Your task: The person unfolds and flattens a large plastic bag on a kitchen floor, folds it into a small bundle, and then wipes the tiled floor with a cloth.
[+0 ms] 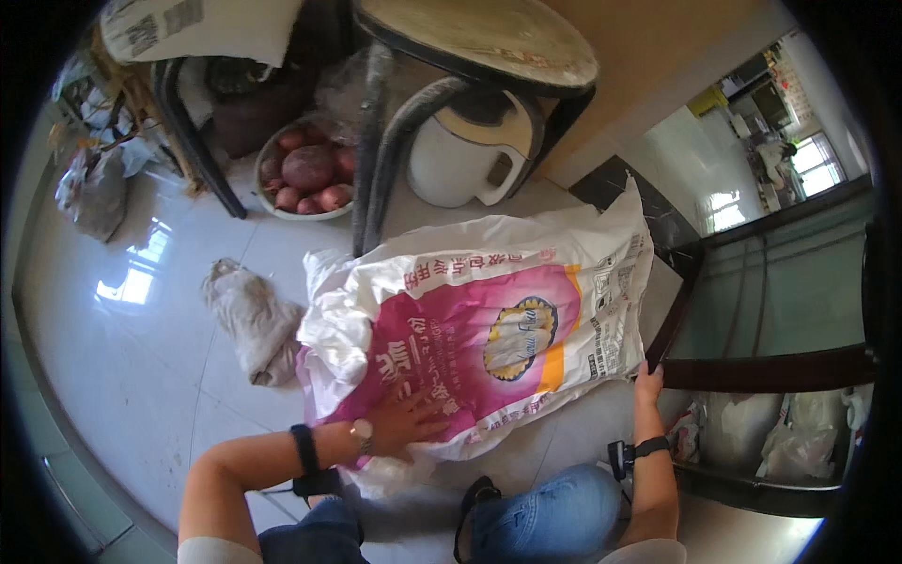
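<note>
A large white and pink woven plastic sack, printed with writing, lies flat and creased on the tiled floor before me. Its left end is bunched and folded, showing white. My left hand rests palm down on the pink lower left part, fingers spread. At the sack's lower right corner, my right hand pinches the edge between thumb and fingers. A crumpled greyish cloth lies on the floor just left of the bunched end.
Beyond the sack stand a round-topped stool, a white electric kettle and a bowl of onions. Plastic bags lie far left. On the right is a dark-framed glass cabinet. A person appears in the room beyond.
</note>
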{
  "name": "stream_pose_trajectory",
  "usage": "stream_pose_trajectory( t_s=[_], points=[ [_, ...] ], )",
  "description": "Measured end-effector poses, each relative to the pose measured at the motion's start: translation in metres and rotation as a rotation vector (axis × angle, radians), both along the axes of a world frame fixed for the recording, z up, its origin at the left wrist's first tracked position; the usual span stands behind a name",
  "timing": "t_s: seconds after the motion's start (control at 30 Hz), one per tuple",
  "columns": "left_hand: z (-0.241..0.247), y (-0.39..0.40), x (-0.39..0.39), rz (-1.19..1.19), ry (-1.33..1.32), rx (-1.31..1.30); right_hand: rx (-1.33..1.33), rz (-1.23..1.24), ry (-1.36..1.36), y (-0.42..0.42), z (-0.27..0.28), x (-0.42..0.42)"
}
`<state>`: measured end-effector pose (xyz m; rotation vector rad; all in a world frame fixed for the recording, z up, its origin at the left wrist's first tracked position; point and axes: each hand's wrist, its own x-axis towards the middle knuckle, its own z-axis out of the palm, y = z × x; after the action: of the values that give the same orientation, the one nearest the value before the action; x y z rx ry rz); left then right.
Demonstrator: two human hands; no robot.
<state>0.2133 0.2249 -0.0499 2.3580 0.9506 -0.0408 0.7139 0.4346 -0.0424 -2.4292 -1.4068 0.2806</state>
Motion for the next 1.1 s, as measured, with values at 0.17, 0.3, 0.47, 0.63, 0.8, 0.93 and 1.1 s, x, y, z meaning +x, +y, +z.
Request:
stream_pose_trajectory(
  t_s=[0.17, 0.3, 0.47, 0.63, 0.8, 0.93, 1.1],
  points=[
    [0.067, -0.005, -0.027, 0.123, 0.065, 0.113, 0.067, 0.941, -0.227, -0.009, 0.045, -0.140],
    [0.054, 0.005, -0.050, 0.451, 0.357, 0.122, -0.256, 0.994, -0.303, 0.024, 0.039, -0.193],
    [0.000, 0.025, -0.054, 0.462, 0.345, -0.151, -0.554, 1.001, -0.358, 0.057, -0.014, -0.197],
    [-0.055, 0.032, -0.045, 0.375, 0.392, -0.048, -0.604, 0.974, -0.354, 0.052, -0.060, -0.179],
    [-0.066, 0.040, -0.041, 0.396, 0.410, -0.231, -0.595, 0.972, -0.349, 0.054, -0.077, -0.172],
    [-0.060, 0.048, -0.049, 0.326, 0.386, -0.277, -0.646, 1.049, -0.283, 0.060, -0.063, -0.179],
    [-0.065, 0.067, -0.039, 0.219, 0.398, -0.243, -0.524, 0.986, -0.210, 0.057, -0.040, -0.173]
  ],
)
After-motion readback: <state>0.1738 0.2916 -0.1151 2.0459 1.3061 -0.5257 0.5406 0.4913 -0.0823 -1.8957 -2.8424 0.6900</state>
